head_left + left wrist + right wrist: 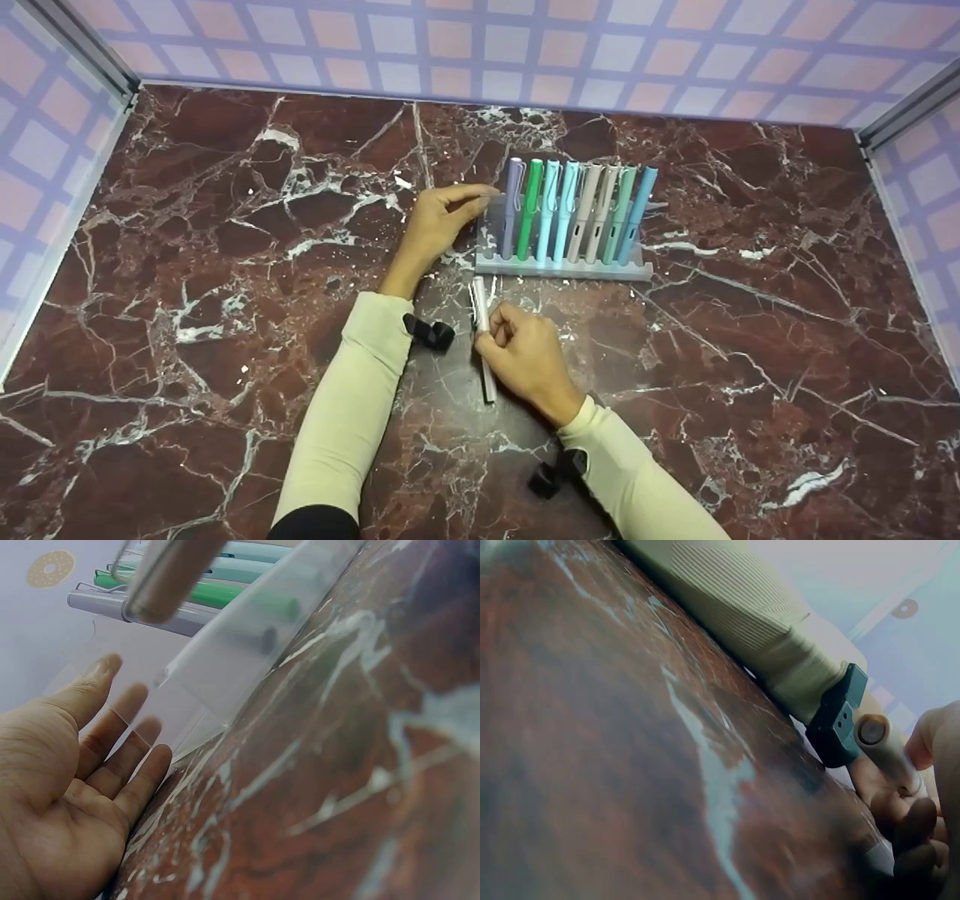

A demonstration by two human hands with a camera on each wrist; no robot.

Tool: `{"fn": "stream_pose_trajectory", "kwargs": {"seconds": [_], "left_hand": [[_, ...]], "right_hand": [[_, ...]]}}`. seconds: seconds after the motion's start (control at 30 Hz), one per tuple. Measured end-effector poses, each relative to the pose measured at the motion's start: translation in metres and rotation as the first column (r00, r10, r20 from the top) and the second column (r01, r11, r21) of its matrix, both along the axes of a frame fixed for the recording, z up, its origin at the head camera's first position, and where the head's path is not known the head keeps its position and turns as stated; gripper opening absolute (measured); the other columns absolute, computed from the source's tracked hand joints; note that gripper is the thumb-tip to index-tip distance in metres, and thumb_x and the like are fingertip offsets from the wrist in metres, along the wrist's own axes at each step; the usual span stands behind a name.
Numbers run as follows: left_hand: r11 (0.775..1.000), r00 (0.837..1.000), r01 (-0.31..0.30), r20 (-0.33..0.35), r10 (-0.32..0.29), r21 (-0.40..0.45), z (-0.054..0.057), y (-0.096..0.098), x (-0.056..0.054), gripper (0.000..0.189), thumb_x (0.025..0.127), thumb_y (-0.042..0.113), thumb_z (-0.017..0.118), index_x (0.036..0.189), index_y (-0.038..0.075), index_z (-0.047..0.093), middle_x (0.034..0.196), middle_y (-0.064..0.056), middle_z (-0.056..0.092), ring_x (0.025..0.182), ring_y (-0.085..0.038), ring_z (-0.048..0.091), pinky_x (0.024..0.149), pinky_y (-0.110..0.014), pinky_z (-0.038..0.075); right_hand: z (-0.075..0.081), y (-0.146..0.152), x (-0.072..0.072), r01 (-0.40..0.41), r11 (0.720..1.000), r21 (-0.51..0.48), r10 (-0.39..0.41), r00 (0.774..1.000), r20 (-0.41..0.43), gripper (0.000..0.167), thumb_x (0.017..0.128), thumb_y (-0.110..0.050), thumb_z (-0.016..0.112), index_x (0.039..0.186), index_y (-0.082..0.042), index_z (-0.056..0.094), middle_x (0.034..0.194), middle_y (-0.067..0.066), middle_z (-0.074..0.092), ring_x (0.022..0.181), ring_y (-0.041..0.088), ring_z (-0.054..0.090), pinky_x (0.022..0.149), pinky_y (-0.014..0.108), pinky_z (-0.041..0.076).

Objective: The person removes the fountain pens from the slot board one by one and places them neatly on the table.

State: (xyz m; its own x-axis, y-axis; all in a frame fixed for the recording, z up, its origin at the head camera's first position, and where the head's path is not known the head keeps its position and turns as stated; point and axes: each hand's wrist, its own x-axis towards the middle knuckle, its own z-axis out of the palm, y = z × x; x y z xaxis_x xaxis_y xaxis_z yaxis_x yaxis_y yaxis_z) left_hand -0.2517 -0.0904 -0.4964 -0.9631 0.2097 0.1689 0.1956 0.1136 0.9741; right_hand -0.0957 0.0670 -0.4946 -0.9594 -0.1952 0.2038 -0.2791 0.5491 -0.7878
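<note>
My right hand (529, 360) pinches a pale pinkish-grey pen (481, 300) between thumb and fingers, just in front of the rack's left end. The pen's clip end points toward the rack. In the right wrist view the pen's round end (872, 731) faces the camera. A clear plastic pen rack (562, 273) holds several upright, leaning pens: purple (513, 206), green (530, 210), light blue, beige, sage and blue (639, 214). My left hand (442, 221) is at the rack's left edge. In the left wrist view its fingers (124, 757) extend behind the clear plastic, the thumb apart from them.
The rack stands on a dark red marbled tabletop (225, 375). Checked pastel panels (450, 45) wall the back and both sides. Black wrist cameras (431, 332) sit on both forearms over pale sleeves (337, 420).
</note>
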Motion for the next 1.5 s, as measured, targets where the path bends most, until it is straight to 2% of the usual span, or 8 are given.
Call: {"fn": "stream_pose_trajectory", "kwargs": {"seconds": [0.2,0.3,0.43,0.7,0.8,1.07,1.27,1.5], "left_hand": [[1.0,1.0,-0.019,0.023,0.019,-0.006,0.006,0.002,0.002,0.022,0.097,0.012,0.066,0.116,0.002,0.073,0.12,-0.014,0.072,0.102,-0.029,0.068,0.092,-0.031,0.053],[1.0,0.999,-0.016,0.034,0.017,-0.007,0.017,0.002,0.008,0.022,0.097,0.009,0.065,0.116,0.0,0.072,0.12,-0.016,0.071,0.104,-0.032,0.067,0.092,-0.031,0.053],[1.0,0.999,-0.012,0.037,0.012,-0.022,0.029,0.002,0.017,0.021,0.097,0.009,0.065,0.116,0.0,0.071,0.121,-0.015,0.071,0.106,-0.029,0.068,0.096,-0.031,0.052],[1.0,1.0,0.003,0.024,-0.002,-0.02,0.033,0.003,0.019,0.022,0.097,0.007,0.064,0.116,-0.001,0.071,0.122,-0.016,0.07,0.108,-0.027,0.068,0.1,-0.031,0.051],[1.0,1.0,-0.001,0.02,0.001,-0.016,0.03,0.003,0.017,0.021,0.097,0.007,0.065,0.116,-0.001,0.071,0.122,-0.016,0.07,0.11,-0.027,0.067,0.101,-0.031,0.051],[1.0,1.0,-0.015,0.0,0.015,-0.017,0.002,0.002,0.002,0.022,0.097,0.013,0.067,0.116,0.004,0.073,0.122,-0.012,0.071,0.11,-0.024,0.068,0.101,-0.031,0.05],[1.0,1.0,-0.012,0.014,0.013,-0.026,0.0,0.0,0.001,0.021,0.096,0.018,0.069,0.114,0.01,0.075,0.12,-0.005,0.073,0.108,-0.016,0.068,0.099,-0.029,0.051],[1.0,1.0,-0.006,0.03,0.006,-0.013,0.001,0.0,0.001,0.021,0.096,0.02,0.069,0.114,0.011,0.075,0.116,-0.004,0.074,0.088,-0.02,0.067,0.077,-0.026,0.054]], "right_hand": [[-0.001,-0.009,0.003,0.052,0.991,0.123,-0.042,0.996,-0.077,0.015,0.08,-0.012,0.068,0.07,-0.012,0.057,0.052,-0.009,0.049,0.044,0.002,0.037,0.039,0.017,0.032],[-0.001,-0.013,0.005,0.076,0.982,0.173,-0.061,0.994,-0.087,0.016,0.081,-0.014,0.069,0.07,-0.012,0.057,0.052,-0.009,0.049,0.044,0.002,0.037,0.037,0.017,0.031],[-0.001,-0.016,0.006,0.099,0.972,0.212,-0.08,0.992,-0.099,0.017,0.082,-0.015,0.069,0.069,-0.012,0.057,0.052,-0.008,0.049,0.043,0.002,0.036,0.036,0.017,0.032],[0.003,-0.019,0.008,0.118,0.951,0.286,-0.092,0.991,-0.102,0.021,0.084,-0.019,0.068,0.066,-0.016,0.055,0.051,-0.009,0.048,0.043,0.004,0.039,0.042,0.02,0.038],[0.004,-0.02,0.008,0.113,0.948,0.297,-0.091,0.992,-0.087,0.023,0.084,-0.02,0.068,0.066,-0.017,0.054,0.052,-0.01,0.048,0.044,0.005,0.041,0.042,0.021,0.04],[0.001,-0.02,0.008,0.103,0.948,0.302,-0.077,0.992,-0.097,0.032,0.086,-0.02,0.067,0.06,-0.019,0.049,0.05,-0.011,0.043,0.044,0.006,0.041,0.042,0.023,0.039],[0.0,-0.019,0.008,0.1,0.95,0.296,-0.069,0.991,-0.114,0.033,0.086,-0.021,0.069,0.06,-0.019,0.049,0.05,-0.011,0.046,0.045,0.007,0.043,0.041,0.023,0.039],[0.0,-0.019,0.008,0.087,0.959,0.269,-0.063,0.993,-0.098,0.033,0.087,-0.019,0.069,0.06,-0.018,0.051,0.051,-0.011,0.045,0.044,0.004,0.041,0.041,0.02,0.039]]}}
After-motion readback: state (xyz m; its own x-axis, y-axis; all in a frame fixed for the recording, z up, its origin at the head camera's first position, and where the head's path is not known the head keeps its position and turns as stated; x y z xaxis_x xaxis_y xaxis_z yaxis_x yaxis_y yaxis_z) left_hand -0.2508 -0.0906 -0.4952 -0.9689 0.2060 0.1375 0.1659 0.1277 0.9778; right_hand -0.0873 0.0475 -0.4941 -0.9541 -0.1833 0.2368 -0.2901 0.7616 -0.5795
